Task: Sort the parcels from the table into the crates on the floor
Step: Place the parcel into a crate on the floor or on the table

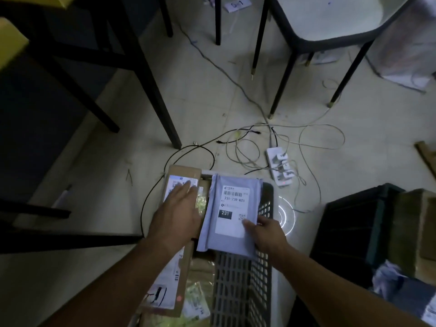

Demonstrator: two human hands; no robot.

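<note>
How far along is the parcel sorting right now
Done: the white crate already holds a cardboard box and other packets. In hand: the right hand grips the grey mailer labelled 231 over that crate, while the left hand presses on the box. Left: the tabletop is out of view, so remaining parcels cannot be counted.

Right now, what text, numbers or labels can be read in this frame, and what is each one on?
"231-239-K01": white label on the grey mailer bag, held by the right hand.
"231": black box on the same label.
Label on the cardboard parcel under the left hand: too blurred.
Paper slip on the floor: handwritten, unclear.
Labels lower in the crate: unreadable.
</note>
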